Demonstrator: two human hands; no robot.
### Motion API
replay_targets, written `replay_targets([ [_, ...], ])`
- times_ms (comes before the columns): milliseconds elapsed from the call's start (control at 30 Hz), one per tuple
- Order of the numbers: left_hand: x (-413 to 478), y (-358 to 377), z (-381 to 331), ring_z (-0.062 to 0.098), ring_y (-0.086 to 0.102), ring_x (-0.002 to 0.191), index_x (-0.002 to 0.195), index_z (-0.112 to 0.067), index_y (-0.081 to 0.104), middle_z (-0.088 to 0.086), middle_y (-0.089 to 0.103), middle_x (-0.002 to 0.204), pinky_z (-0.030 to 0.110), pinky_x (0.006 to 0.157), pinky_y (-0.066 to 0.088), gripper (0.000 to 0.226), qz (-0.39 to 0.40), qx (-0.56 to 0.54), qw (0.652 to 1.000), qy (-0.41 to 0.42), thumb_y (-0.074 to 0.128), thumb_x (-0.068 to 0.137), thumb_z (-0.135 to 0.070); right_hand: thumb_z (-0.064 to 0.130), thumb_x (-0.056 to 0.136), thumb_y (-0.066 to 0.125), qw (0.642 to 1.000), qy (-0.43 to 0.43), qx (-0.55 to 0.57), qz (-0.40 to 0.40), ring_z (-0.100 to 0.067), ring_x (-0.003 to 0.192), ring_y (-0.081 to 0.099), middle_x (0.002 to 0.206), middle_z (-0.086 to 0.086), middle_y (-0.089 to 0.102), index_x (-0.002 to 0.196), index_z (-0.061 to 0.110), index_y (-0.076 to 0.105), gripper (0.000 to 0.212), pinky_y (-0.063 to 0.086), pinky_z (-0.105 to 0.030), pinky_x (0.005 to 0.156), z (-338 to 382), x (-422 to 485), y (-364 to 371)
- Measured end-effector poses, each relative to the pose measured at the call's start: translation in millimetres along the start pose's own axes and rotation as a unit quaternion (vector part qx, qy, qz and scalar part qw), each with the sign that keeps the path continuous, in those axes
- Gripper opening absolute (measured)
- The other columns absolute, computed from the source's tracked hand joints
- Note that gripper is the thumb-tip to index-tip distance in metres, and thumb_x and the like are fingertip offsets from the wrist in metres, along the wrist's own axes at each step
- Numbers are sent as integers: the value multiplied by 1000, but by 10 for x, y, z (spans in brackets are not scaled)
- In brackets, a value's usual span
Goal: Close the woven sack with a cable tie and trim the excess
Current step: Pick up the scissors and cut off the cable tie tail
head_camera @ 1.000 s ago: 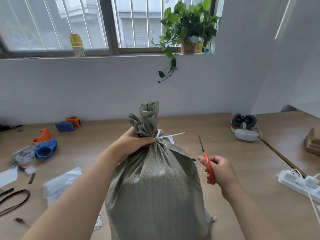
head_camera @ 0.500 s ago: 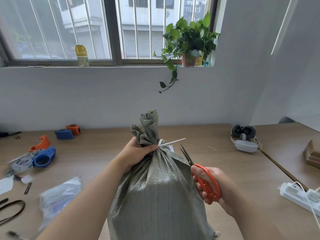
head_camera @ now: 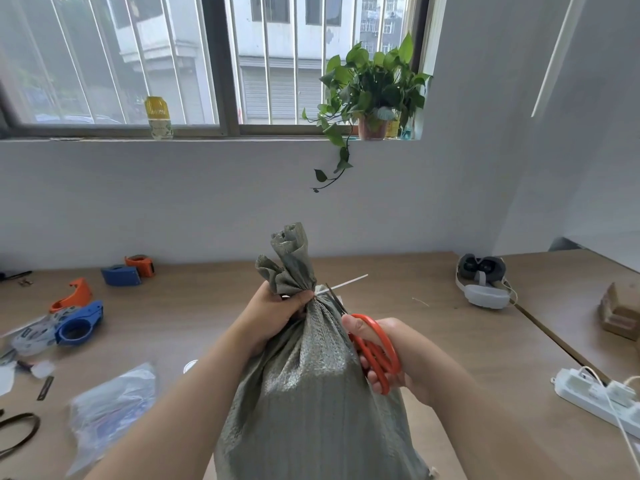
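A grey-green woven sack [head_camera: 311,393] stands upright on the wooden table, its neck gathered into a bunch. My left hand [head_camera: 273,315] grips that neck from the left. A white cable tie [head_camera: 346,283] circles the neck and its loose tail sticks out to the upper right. My right hand [head_camera: 391,355] holds orange-handled scissors [head_camera: 375,351] against the sack's right shoulder. The thin blades reach up to the tie's tail close to the neck; whether the blades are apart is too small to tell.
Blue and orange tape dispensers [head_camera: 74,320] and a clear plastic bag [head_camera: 107,410] lie at the left. A headset [head_camera: 483,280] and a white power strip [head_camera: 595,396] sit at the right. A potted plant [head_camera: 372,95] stands on the window sill.
My right hand has brought the scissors up and left from beside the sack until the blades meet the tie's tail. My left hand has kept its grip on the neck.
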State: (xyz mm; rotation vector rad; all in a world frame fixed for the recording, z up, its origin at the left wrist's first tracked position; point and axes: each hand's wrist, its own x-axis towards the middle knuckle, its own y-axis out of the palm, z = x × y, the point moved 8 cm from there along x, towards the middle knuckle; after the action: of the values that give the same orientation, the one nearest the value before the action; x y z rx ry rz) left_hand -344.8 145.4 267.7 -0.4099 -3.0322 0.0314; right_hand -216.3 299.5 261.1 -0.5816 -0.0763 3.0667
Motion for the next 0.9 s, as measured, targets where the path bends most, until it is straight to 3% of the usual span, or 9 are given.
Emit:
replay_targets([
  [100,-23,17,-13,8,71,74,110,2,64,16,73,97,21,64,57,20,4,4,1000,7,68,90,-3,57,80,73,1000,5,-8,-2,-17,45,49,60,-4,54,78,13,63,45,48,-24,46,15,22,4],
  [267,-41,14,-21,27,69,88,103,-2,67,27,71,106,50,90,56,15,11,7,1000,19,70,90,-6,59,80,72,1000,6,-5,0,-17,43,49,60,-6,54,81,12,63,47,48,-25,45,-4,66,50],
  [600,-76,57,-62,28,68,86,103,2,64,30,70,105,50,88,57,16,26,7,999,25,69,90,-5,62,80,69,1000,-23,-1,-10,-18,42,46,58,-7,51,78,12,61,50,45,-24,42,0,122,111],
  [900,-126,101,-100,22,69,87,98,-4,66,13,72,93,43,85,58,7,38,-5,999,28,68,91,-4,61,82,68,1000,-10,11,-10,-16,39,44,55,-4,49,78,15,59,47,42,-21,40,-41,137,118],
])
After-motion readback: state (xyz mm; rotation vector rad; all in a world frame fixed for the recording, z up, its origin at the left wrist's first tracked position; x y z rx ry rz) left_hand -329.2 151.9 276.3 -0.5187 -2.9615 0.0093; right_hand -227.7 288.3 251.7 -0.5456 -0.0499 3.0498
